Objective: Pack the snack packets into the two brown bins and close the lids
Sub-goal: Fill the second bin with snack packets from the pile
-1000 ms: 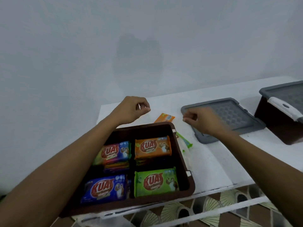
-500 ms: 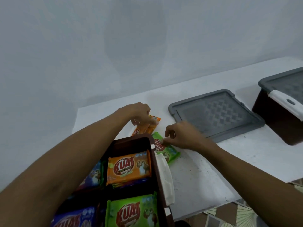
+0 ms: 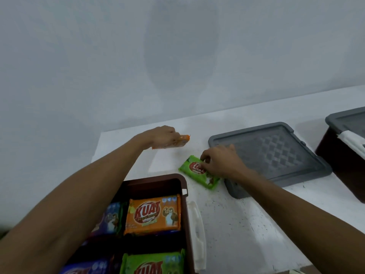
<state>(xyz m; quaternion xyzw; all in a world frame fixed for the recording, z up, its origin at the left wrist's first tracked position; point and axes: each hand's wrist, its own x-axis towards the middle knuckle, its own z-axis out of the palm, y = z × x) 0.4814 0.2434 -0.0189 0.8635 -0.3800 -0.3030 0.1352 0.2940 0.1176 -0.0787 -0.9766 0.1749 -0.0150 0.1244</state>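
A white tabletop (image 3: 246, 224), matte and flecked with small dark specks, runs along a plain pale wall. Both of the person's bare arms reach across it, hands apart.

The left hand (image 3: 162, 136) is near the far left corner of the tabletop, fingers curled over a glossy orange snack packet (image 3: 183, 139). Only the packet's crimped end shows past the knuckles. It cannot be told whether the packet is raised or resting on the surface.

The right hand (image 3: 219, 161) is toward the middle of the tabletop. Its fingertips pinch the far edge of a flat, rectangular, shiny green snack packet (image 3: 194, 172) with a red oval logo, which lies at a slant on the surface.

Just right of that packet lies a loose grey lid (image 3: 276, 153), a squarish plastic panel with rounded corners, a raised rim and a quilted diamond pattern.

At the near left edge stands an open brown bin (image 3: 183, 184) of smooth dark plastic with rounded corners. A white latch handle (image 3: 197, 234) hangs on its right wall. Inside it are glossy pillow-shaped packets in neat rows: an orange packed packet (image 3: 154, 213) printed KUAT, a blue one (image 3: 110, 218) to its left, and a green one (image 3: 152, 264) in the nearer row.

At the right edge of the tabletop sits a second brown bin (image 3: 339, 161), partly cut off, with a grey cover (image 3: 349, 119) on top and a white clasp (image 3: 353, 141) on its side.
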